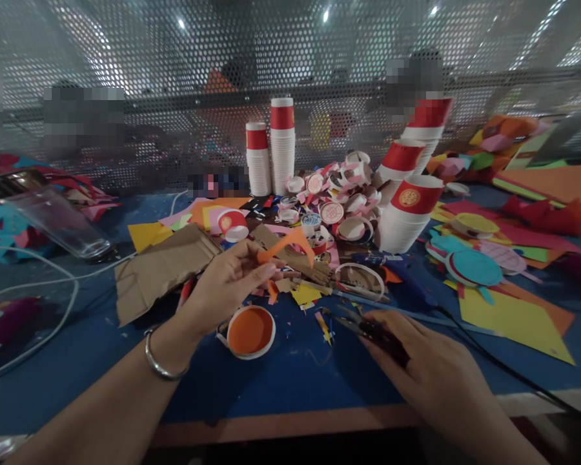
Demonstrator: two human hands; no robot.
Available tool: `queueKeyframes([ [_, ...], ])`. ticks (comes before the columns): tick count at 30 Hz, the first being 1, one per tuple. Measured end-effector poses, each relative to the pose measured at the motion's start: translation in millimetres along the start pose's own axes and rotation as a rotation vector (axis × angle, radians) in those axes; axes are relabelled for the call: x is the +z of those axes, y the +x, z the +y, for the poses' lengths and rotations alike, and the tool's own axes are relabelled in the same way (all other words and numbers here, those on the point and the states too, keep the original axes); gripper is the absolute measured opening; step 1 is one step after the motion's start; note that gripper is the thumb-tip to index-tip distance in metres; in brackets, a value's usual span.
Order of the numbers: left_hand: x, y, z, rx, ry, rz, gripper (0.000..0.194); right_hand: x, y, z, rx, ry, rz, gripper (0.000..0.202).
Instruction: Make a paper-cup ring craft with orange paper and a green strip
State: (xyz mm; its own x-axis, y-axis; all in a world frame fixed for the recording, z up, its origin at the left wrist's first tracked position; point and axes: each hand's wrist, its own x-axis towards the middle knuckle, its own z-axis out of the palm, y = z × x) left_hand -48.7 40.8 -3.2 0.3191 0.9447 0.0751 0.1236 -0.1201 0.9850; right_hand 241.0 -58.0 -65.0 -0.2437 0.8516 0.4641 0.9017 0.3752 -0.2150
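Note:
Between the thumb and fingers of my left hand (pixel 232 274) is a curved orange paper strip (pixel 295 242), held above the table. My right hand (pixel 416 361) is closed around dark-handled scissors (pixel 382 336), whose blades point left, apart from the strip. A round piece cut from a paper cup, with an orange disc (pixel 250 331) inside its white rim, lies on the blue table below my left hand. Small yellow and orange paper scraps (pixel 307 294) lie between my hands.
Stacked red-and-white paper cups (pixel 407 213) stand behind a heap of cut cup pieces (pixel 332 213). Left are a cardboard piece (pixel 159 271), a clear bottle (pixel 62 219) and a white cable (pixel 75 303). A blue glue gun (pixel 411 278) and coloured paper (pixel 513 323) lie right.

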Motion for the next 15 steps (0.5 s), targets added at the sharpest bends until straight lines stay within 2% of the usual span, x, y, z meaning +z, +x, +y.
queueKeyframes([
  [2,-6.0,2.1,-5.1,0.077,0.136,0.033,0.035,0.6,-0.6,0.6,-0.007,-0.005,0.008,0.022],
  [5,-19.2,4.1,-7.6,0.249,0.282,0.190,0.065,1.3,-1.0,1.4,-0.018,-0.017,0.021,0.022],
  [7,-28.7,4.2,-5.4,0.297,0.354,0.254,0.072,1.1,-0.8,1.6,-0.025,-0.020,0.020,0.022],
  [8,-33.1,4.0,-3.8,0.294,0.412,0.263,0.068,1.0,-0.6,1.7,-0.028,-0.022,0.021,0.022],
  [12,-47.2,1.9,-0.5,0.184,0.733,0.249,0.030,0.8,-0.4,1.9,-0.030,-0.030,0.031,0.021],
  [15,-53.1,-0.2,0.0,0.171,0.851,0.270,0.027,1.1,-0.5,2.0,-0.038,-0.028,0.035,0.021],
])
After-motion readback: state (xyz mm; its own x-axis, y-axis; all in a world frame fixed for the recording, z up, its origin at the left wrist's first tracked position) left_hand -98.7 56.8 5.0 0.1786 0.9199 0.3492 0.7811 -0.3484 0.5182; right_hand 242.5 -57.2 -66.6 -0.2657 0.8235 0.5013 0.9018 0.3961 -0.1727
